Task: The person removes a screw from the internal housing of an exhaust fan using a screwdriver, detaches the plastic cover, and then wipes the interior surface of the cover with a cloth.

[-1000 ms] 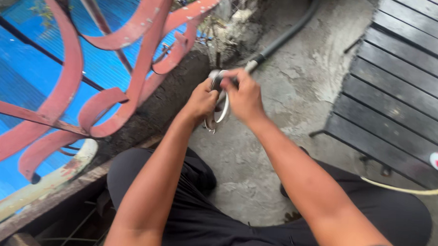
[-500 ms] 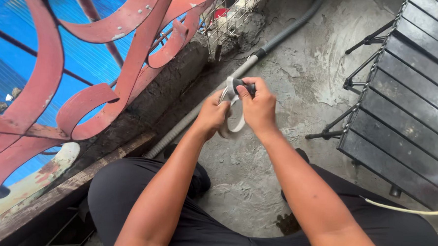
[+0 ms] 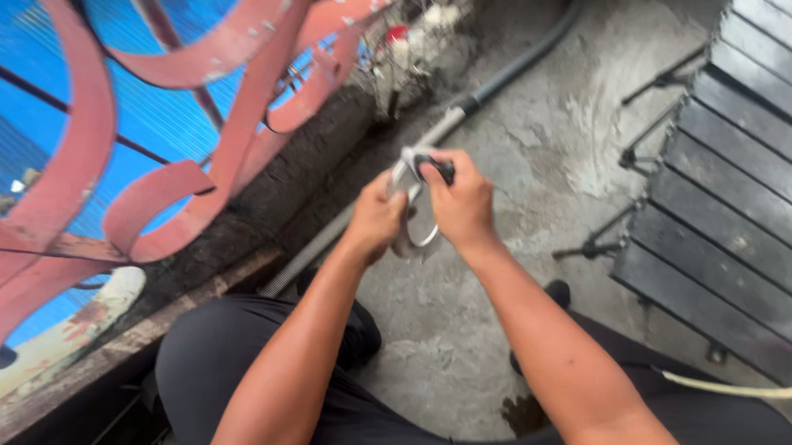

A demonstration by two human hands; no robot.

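Soft, even daylight fills the scene with only faint shadows on the concrete floor (image 3: 524,139), while motion blur smears the red metal railing (image 3: 242,82), the hands and the dark slatted panel (image 3: 745,175), leaving nothing crisply in focus.

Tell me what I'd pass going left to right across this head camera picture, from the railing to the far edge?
Red curved metal railing → left hand → metal band clamp held between both hands → right hand → black slatted panel on the concrete floor.
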